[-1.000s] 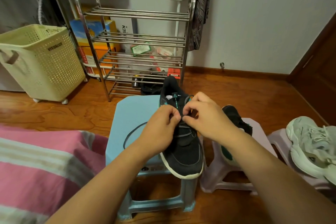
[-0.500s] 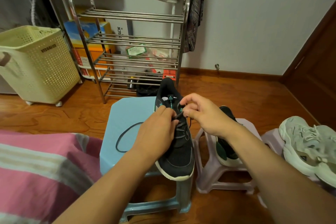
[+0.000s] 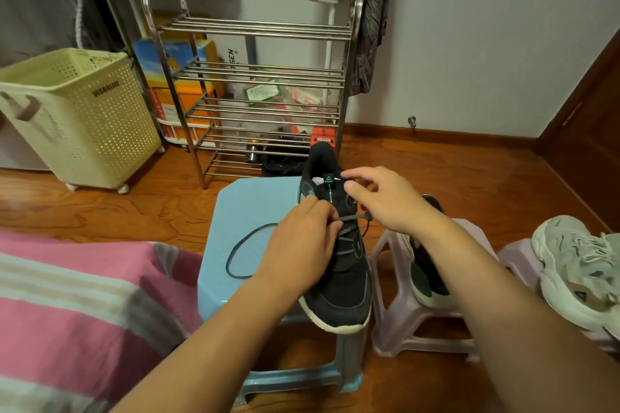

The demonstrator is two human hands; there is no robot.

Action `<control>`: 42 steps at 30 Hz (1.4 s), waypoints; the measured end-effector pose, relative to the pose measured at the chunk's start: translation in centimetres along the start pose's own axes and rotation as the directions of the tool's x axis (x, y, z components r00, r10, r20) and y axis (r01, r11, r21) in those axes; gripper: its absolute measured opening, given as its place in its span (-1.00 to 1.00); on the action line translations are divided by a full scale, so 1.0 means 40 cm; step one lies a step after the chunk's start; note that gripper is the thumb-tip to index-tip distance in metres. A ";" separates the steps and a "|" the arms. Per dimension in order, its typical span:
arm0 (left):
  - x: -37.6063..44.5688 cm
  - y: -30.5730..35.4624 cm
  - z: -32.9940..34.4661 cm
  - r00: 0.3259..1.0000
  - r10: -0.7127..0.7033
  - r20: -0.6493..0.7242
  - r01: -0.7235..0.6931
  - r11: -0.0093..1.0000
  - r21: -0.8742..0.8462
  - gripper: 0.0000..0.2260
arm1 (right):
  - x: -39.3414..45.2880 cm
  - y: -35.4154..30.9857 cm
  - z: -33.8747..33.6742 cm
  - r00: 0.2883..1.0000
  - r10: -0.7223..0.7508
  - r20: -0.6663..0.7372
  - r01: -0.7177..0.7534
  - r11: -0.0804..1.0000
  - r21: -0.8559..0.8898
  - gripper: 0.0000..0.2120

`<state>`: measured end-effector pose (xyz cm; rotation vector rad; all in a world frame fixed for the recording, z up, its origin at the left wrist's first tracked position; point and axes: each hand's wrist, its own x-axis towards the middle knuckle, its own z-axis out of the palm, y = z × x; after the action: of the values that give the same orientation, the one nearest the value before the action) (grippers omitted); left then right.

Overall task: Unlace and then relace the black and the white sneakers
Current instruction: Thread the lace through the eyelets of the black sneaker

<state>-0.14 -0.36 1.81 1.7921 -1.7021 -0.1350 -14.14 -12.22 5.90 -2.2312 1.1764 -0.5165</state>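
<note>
On the smooth blue stool [image 3: 255, 211], left hand [image 3: 302, 238] pinches the thin lace [image 3: 355, 219].

Black sneaker [image 3: 342, 282] resting on blue stool [image 3: 255, 208], toe overhanging near edge. Left hand [image 3: 302, 245] pinching dark lace [image 3: 352, 219] at eyelets; loose lace loop on stool top. Right hand [image 3: 385, 201] poised above tongue, fingers loosely curled. Second black sneaker [image 3: 426, 265] on lilac stool [image 3: 399, 318]. White sneaker [image 3: 577, 271] at far right.
</note>
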 end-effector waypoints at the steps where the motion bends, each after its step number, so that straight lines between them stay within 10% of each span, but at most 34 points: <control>1: 0.000 -0.005 -0.002 1.000 -0.003 0.006 0.003 1.000 -0.009 -0.93 | 0.002 -0.007 0.005 1.000 -0.024 -0.010 0.024 0.999 -0.034 -0.73; 15: 0.018 0.012 -0.004 0.992 -0.111 0.058 0.116 0.989 -0.095 -0.84 | -0.055 -0.169 0.008 0.837 -0.540 -0.093 0.543 0.840 0.004 -0.82; 20: 0.004 0.003 -0.031 0.970 -0.210 0.119 0.238 0.911 -0.336 -0.89 | -0.030 -0.076 -0.023 0.952 -0.134 -0.276 0.198 0.956 0.217 -0.71; 26: -0.020 -0.044 -0.119 0.865 -0.431 0.256 0.473 0.532 -0.703 -0.70 | -0.039 -0.003 -0.026 0.913 0.107 -0.394 -0.031 0.981 0.194 -0.76; 34: -0.014 -0.074 -0.112 0.862 -0.464 0.206 0.507 0.799 -0.323 -0.86 | -0.060 -0.051 0.038 0.963 -0.234 -0.132 0.211 0.963 -0.165 -0.88; 42: 0.009 -0.067 -0.088 0.906 -0.380 0.184 0.406 0.904 -0.132 -0.85 | -0.047 -0.068 0.080 0.984 -0.167 -0.065 0.150 0.965 -0.213 -0.87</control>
<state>3.94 0.49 3.30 2.0174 -1.3563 -0.5891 -11.68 -8.45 5.03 -2.5198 1.1439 -0.5773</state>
